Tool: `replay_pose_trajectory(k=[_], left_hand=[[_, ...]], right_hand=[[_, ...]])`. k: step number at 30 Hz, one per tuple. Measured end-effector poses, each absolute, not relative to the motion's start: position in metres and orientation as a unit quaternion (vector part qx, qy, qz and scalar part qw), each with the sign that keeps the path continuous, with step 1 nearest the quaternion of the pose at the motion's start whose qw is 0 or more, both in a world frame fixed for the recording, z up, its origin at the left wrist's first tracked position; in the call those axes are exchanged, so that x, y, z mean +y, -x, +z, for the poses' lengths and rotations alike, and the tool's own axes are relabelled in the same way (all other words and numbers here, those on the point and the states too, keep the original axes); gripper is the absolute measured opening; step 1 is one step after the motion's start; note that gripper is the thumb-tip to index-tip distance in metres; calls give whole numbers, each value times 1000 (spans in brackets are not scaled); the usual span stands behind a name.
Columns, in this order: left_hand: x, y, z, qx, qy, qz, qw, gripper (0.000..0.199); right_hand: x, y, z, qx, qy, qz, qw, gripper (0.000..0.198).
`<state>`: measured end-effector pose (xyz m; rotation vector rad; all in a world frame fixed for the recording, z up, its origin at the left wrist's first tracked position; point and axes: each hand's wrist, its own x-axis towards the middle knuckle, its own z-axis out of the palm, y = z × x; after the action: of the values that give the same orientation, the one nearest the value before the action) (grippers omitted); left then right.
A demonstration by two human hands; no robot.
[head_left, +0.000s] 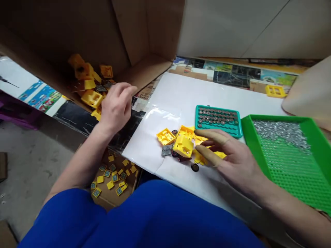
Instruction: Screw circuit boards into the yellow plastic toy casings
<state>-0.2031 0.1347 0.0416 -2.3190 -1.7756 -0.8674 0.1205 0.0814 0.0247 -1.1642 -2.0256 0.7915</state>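
My left hand (pixel 117 106) is raised at the mouth of the cardboard box, its fingers loosely bent and the thumb apart; no held thing shows, though the far fingers are partly hidden. Beside and behind it, several yellow plastic housings (pixel 92 99) lie in the box. My right hand (pixel 227 151), with tan covers on thumb and fingers, is open over the white tabletop. Its tips are close to a yellow housing (pixel 183 144); whether they touch it I cannot tell. Around that lie another yellow part (pixel 166 137), a grey block (pixel 167 150) and a round black disc (pixel 194 167).
A teal tray (pixel 218 133) holds rows of small round metal pieces. To the right, a green tray (pixel 274 119) contains many small silver pieces. A yellow frame (pixel 275 91) lies at the back. Below the table edge, a cardboard box (pixel 107 198) holds yellow squares.
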Motion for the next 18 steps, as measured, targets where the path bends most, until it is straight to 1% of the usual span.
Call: replay_pose_trajectory(k=[2,4,5,7,10,12,14,16,18], left_hand=[[151,221,54,-632,747,-176,103,33],[165,231,67,-667,731,-85,117,32],[171,234,75,-679,722,-59,117,32],[179,236,92,-699,704,-52,116,34],[182,240,118,-724,671,-89,132,48],[183,248,129,-753,639,-97,119,54],[185,259,131,-783,611,-88,80,49],[188,270,126,-794,602,-77,48,39],[190,275,118,-781,619,-73,39,34]], right_hand=[[83,-118,24,-809,404,278,323,21],[84,-115,24,-836,373,248,317,19],[84,-113,23,-846,360,235,315,18],[85,-109,23,-857,342,223,315,18],[85,-106,21,-861,325,235,314,18],[86,-105,20,-863,312,249,310,17],[87,-103,19,-866,297,258,308,17],[87,-101,18,-868,286,266,305,16],[88,-100,19,-871,277,277,296,16]])
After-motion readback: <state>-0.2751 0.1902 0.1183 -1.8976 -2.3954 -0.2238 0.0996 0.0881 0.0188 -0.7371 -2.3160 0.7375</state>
